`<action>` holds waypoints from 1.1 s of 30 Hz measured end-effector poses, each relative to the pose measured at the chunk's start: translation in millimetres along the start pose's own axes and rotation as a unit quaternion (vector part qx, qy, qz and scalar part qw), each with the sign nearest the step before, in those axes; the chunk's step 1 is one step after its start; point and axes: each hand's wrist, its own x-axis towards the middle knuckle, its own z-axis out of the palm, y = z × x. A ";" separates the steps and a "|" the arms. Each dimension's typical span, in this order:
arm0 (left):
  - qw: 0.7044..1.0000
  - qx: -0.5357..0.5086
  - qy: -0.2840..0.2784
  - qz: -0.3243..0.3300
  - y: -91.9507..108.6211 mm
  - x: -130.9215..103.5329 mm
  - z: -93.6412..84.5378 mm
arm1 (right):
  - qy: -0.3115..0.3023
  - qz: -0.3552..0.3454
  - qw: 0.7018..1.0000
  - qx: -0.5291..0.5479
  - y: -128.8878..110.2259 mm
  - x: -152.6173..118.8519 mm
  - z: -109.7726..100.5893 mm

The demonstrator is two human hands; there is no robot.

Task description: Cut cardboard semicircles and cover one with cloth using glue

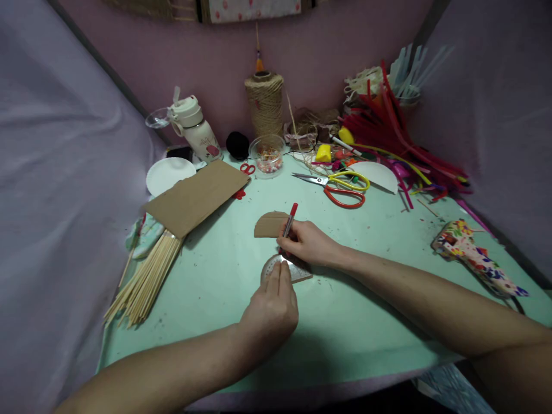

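My right hand (308,242) grips a red-capped marker (289,221), its tip down at the upper edge of a clear protractor (271,267). Pressed on the protractor are the outstretched fingers of my left hand (276,299). Brown cardboard shows under the protractor at its lower right edge. Just beyond lies a rounded cardboard piece (268,225), its right end partly behind the marker and my right hand.
Scissors (332,187) lie beyond my hands. A cardboard sheet (200,198) and wooden sticks (150,276) are at left, a flowered glue gun (476,259) at right. A bottle (198,129), twine spool (265,106), bead cup (268,156) and red pipe cleaners (388,126) stand behind.
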 end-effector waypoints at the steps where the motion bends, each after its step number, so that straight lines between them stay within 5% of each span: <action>1: 1.000 0.002 0.001 0.004 -0.5 0.4 -0.4 | -0.001 -0.002 1.000 0.000 -0.1 -0.3 0.1; 12: 1.000 -0.008 -0.012 -0.003 -6.5 4.4 -7.1 | 0.048 0.010 0.995 0.092 5.4 -0.9 4.5; 26: 0.982 -0.143 0.120 0.036 -16.4 20.4 -39.9 | 0.049 -0.017 0.985 0.164 11.2 0.7 5.4; 30: 0.981 -0.141 0.132 -0.005 -40.2 20.2 -50.2 | 0.030 -0.025 0.981 0.191 11.5 -0.3 4.5; 33: 0.981 -0.089 0.075 -0.155 -55.6 20.8 -54.1 | 0.055 -0.054 0.975 0.210 5.2 -2.3 -1.6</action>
